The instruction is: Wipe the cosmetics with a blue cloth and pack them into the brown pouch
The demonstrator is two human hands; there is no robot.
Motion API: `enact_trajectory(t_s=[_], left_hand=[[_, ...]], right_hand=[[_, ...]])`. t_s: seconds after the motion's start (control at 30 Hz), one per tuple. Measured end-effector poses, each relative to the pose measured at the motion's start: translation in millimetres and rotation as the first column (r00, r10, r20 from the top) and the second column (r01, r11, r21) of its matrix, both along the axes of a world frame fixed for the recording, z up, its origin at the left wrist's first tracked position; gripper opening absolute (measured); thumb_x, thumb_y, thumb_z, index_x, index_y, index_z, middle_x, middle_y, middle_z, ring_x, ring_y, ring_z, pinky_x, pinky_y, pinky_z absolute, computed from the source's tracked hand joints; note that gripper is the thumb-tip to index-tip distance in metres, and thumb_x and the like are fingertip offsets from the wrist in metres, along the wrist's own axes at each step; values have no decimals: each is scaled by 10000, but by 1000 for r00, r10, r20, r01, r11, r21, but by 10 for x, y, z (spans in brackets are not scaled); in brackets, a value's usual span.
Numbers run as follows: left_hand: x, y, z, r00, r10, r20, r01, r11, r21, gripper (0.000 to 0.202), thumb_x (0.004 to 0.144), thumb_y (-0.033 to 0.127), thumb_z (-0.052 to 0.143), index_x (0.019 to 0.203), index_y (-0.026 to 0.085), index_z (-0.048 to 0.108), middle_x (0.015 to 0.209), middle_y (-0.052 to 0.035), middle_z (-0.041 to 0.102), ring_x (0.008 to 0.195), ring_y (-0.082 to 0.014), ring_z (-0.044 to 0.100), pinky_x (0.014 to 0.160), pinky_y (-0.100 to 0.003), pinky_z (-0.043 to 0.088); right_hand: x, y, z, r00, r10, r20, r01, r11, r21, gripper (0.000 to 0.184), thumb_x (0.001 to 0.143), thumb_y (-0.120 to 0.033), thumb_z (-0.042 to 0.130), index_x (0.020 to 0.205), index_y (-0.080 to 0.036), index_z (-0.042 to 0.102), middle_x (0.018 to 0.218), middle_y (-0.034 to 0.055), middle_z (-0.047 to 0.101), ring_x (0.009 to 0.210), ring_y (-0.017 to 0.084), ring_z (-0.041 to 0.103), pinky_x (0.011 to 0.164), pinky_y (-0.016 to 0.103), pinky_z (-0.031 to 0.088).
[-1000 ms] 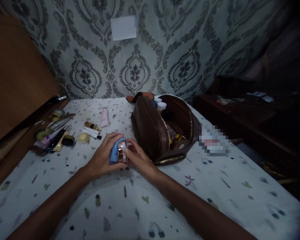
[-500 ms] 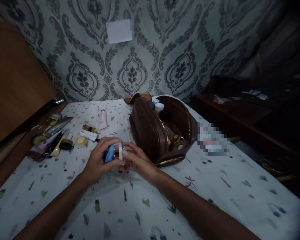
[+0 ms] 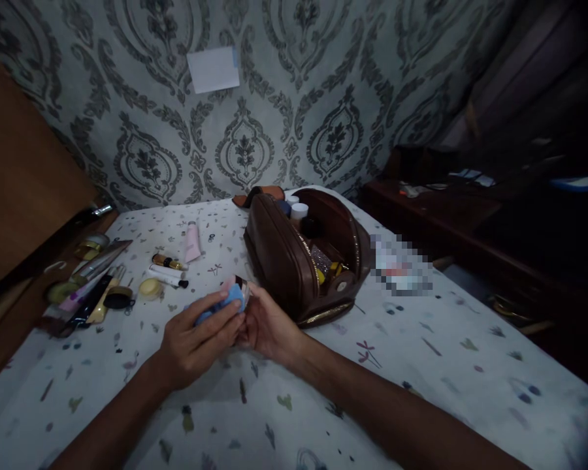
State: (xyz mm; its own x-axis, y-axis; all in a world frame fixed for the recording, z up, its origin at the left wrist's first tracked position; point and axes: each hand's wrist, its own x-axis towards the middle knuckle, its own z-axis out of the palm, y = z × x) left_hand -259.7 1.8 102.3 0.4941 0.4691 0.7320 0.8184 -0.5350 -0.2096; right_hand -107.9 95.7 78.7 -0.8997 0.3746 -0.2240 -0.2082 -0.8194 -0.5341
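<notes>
My left hand (image 3: 198,336) is closed on a blue cloth (image 3: 234,295), with its fingers laid across it. The cloth lies against a small cosmetic jar (image 3: 245,289), which has clear and pinkish parts. Around the jar's right side and underside are the fingers of my right hand (image 3: 269,323). Much of the jar is hidden by the cloth and fingers. Just beyond my right hand stands an open brown toiletry bag (image 3: 279,261), with white-capped containers (image 3: 299,211) and other small items inside.
On the patterned tabletop (image 3: 284,372) lie a pink tube (image 3: 193,243), a gold-and-black tube (image 3: 168,262), a white tube (image 3: 167,277) and a round yellow container (image 3: 149,288). Several cosmetics crowd the left edge, including a black round compact (image 3: 118,297). A patterned wall (image 3: 245,150) rises behind.
My left hand has turned over the jar, its fingers now pressing the blue cloth onto it. The jar has tilted within my hands. The view has shifted slightly right.
</notes>
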Motion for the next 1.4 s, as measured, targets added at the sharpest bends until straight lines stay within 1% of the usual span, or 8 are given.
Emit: enact_trajectory(t_s=[0.2,0.33,0.47,0.7,0.87,1.0,1.2,1.4], left_hand=[[-9,-15,-41,1000,-29,-10,30,1000,10,313,831,28,694,1139,75,664,1146,-134,729,1257,-271,577,964,-391,601],[39,11,23,995,-17,99,13,999,35,225,830,-1,662,1041,76,669,1070,-152,690,1138,-266,612,901,-401,597],[69,21,61,975,0,222,6,1000,-29,173,856,25,618,1002,114,646,1071,-139,641,1069,-250,616,892,-408,569],[63,30,29,932,21,363,24,992,-120,180,871,25,567,998,142,618,1073,-115,617,1034,-214,607,911,-375,521],[74,37,28,929,23,370,29,990,-136,188,864,28,578,1005,147,616,1040,-111,648,1009,-208,624,898,-365,529],[80,26,47,944,-15,329,62,989,-134,246,850,28,562,1048,159,622,1039,-120,672,1018,-225,640,881,-387,553],[91,21,57,958,-111,264,149,980,-131,354,848,4,491,1157,129,613,1066,-161,688,1048,-246,640,859,-416,582],[121,8,62,961,-108,256,148,979,-143,388,900,39,462,1260,125,579,1090,-170,681,1077,-252,636,873,-429,586]], right_hand=[[24,6,49,995,19,-96,-38,978,-206,479,945,-599,440,882,-161,623,662,5,670,546,124,596,500,229,374],[39,22,74,987,13,-161,-57,962,-268,495,976,-567,369,881,-154,624,722,45,692,596,153,602,486,237,358],[43,29,91,985,-4,-172,-45,959,-279,501,1007,-536,336,885,-142,620,735,51,693,612,154,608,525,246,412],[15,26,97,989,-62,-137,26,968,-249,431,1003,-500,401,901,-145,625,728,48,694,622,155,616,549,235,447],[7,20,148,990,-94,-102,70,974,-216,526,1027,-541,313,926,-140,638,723,38,682,589,135,592,544,227,452],[2,21,134,987,-137,-83,119,974,-191,490,996,-578,398,927,-156,638,719,19,666,591,118,557,541,214,436],[-17,0,88,988,-144,-64,143,990,-18,415,909,-596,557,880,-187,622,706,-16,612,612,115,506,516,210,369],[-20,2,64,989,-148,-11,148,980,130,386,838,-577,659,816,-195,607,690,-38,567,605,106,484,511,212,367]])
